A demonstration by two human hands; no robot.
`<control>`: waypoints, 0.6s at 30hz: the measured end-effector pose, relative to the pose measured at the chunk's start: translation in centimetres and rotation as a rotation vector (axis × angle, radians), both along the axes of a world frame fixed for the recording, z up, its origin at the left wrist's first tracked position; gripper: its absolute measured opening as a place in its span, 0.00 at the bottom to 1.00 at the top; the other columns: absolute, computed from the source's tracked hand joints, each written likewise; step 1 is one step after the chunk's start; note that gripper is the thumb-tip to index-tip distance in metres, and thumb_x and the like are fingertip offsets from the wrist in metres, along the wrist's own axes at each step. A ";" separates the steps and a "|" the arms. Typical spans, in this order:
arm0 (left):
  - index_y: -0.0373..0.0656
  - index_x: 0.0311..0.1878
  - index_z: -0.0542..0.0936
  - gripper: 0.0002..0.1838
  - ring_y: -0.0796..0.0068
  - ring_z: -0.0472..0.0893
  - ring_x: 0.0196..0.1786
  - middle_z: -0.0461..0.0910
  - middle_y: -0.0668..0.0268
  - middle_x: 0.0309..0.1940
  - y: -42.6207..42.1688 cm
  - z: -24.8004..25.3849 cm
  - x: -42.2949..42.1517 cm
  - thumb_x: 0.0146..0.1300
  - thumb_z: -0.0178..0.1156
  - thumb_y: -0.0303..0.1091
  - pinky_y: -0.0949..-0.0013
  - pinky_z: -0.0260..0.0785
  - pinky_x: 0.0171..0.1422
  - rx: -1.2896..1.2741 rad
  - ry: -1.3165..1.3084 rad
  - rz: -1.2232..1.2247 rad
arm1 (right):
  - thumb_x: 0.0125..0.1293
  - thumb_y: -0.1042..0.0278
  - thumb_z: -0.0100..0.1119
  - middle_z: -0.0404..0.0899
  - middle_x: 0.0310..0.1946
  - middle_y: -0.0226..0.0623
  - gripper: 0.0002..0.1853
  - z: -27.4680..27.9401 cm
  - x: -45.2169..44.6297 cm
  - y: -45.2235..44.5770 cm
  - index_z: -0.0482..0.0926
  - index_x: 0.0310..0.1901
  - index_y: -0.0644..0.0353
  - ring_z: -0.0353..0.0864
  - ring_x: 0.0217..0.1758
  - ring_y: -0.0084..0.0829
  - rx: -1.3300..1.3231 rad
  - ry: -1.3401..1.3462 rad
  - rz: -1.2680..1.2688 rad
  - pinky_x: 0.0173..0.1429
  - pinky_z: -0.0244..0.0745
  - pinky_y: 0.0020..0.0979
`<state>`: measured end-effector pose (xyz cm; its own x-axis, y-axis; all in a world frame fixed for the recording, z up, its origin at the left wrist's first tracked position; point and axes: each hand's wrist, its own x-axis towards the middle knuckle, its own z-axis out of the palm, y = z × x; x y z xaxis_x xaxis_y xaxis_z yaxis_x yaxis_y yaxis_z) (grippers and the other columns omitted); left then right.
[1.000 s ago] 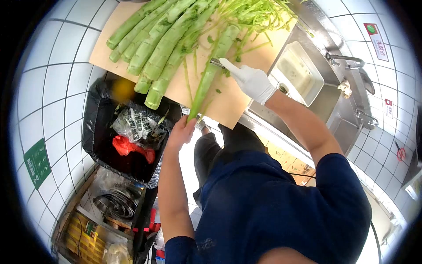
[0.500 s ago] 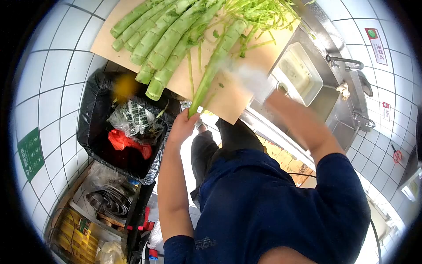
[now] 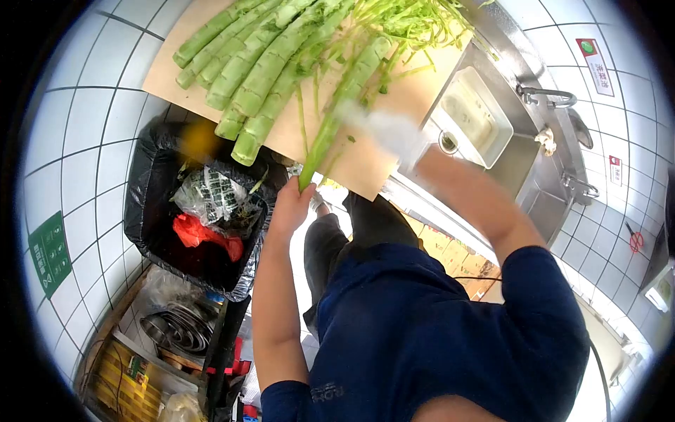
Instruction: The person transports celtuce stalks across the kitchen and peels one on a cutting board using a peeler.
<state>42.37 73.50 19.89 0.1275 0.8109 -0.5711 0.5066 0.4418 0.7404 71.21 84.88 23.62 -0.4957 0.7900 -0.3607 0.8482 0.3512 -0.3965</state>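
Observation:
My left hand point(image 3: 290, 204) is closed around the near end of a long green celtuce stem point(image 3: 355, 77), which slants away over the tan board point(image 3: 373, 169). Across the middle of that stem, my right hand point(image 3: 394, 133) wears a whitish glove and is smeared by motion. Its fingers, and anything in them, cannot be made out. To the left on the board lies a row of several thick celtuce stems point(image 3: 249, 88). Loose leaves and thin green shoots point(image 3: 415, 21) are heaped at the far right of the board.
Below the board's left edge stands a black-lined bin point(image 3: 140, 183) holding plastic bags and a red bag point(image 3: 204, 232). A steel sink point(image 3: 524, 158) on the right contains a white basin point(image 3: 503, 105) beneath a tap point(image 3: 555, 100). Metal rings point(image 3: 179, 330) lie at lower left.
My right hand has shifted slightly left and nearer along the stem. My left hand keeps its hold at the near end. The whole view has moved a little.

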 end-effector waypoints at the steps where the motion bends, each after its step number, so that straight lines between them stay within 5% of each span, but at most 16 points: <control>1: 0.31 0.53 0.80 0.17 0.37 0.84 0.50 0.84 0.39 0.43 0.2 0.0 0.0 0.73 0.63 0.37 0.49 0.74 0.54 0.004 0.008 -0.007 | 0.78 0.64 0.50 0.85 0.36 0.44 0.30 -0.8 3.9 4.2 0.63 0.80 0.35 0.85 0.34 0.42 0.118 -0.026 -0.167 0.37 0.81 0.43; 4: 0.31 0.53 0.79 0.16 0.35 0.82 0.53 0.84 0.38 0.45 0.9 0.3 -0.3 0.72 0.64 0.35 0.46 0.74 0.56 0.023 0.061 -0.027 | 0.79 0.73 0.45 0.85 0.35 0.44 0.28 3.5 9.9 9.7 0.68 0.77 0.41 0.86 0.31 0.41 0.482 -0.215 -0.389 0.33 0.82 0.42; 6: 0.31 0.52 0.79 0.15 0.34 0.82 0.54 0.84 0.37 0.45 0.7 0.9 0.0 0.71 0.64 0.35 0.45 0.74 0.57 0.039 0.063 -0.007 | 0.76 0.77 0.43 0.84 0.36 0.45 0.38 2.2 6.4 5.8 0.55 0.83 0.31 0.87 0.32 0.44 0.300 -0.151 -0.246 0.35 0.83 0.44; 8: 0.31 0.51 0.78 0.15 0.33 0.82 0.53 0.84 0.37 0.45 0.3 1.2 0.0 0.71 0.65 0.35 0.44 0.74 0.56 0.028 0.085 -0.021 | 0.75 0.75 0.43 0.84 0.38 0.45 0.38 -1.4 2.1 0.8 0.57 0.82 0.26 0.88 0.34 0.44 0.228 0.073 -0.063 0.35 0.83 0.43; 12: 0.31 0.50 0.77 0.15 0.31 0.81 0.52 0.83 0.36 0.44 0.6 1.2 -0.1 0.72 0.64 0.36 0.43 0.74 0.55 0.041 0.132 -0.030 | 0.75 0.74 0.41 0.84 0.38 0.44 0.38 2.0 -3.7 -3.8 0.57 0.82 0.24 0.86 0.33 0.44 0.047 -0.049 0.180 0.34 0.81 0.43; 15: 0.31 0.50 0.77 0.16 0.31 0.81 0.52 0.83 0.36 0.44 0.3 0.5 -0.3 0.73 0.64 0.37 0.43 0.74 0.54 0.028 0.098 -0.012 | 0.77 0.66 0.49 0.82 0.30 0.44 0.27 -4.1 4.4 5.2 0.71 0.75 0.35 0.81 0.25 0.38 0.054 -0.043 -0.245 0.32 0.80 0.41; 18: 0.32 0.49 0.77 0.16 0.30 0.81 0.52 0.84 0.36 0.44 0.4 0.6 -0.2 0.72 0.64 0.37 0.43 0.74 0.54 0.029 0.135 -0.015 | 0.73 0.69 0.56 0.88 0.35 0.46 0.31 0.3 12.3 11.3 0.68 0.77 0.45 0.87 0.28 0.42 0.616 -0.118 -0.425 0.33 0.84 0.42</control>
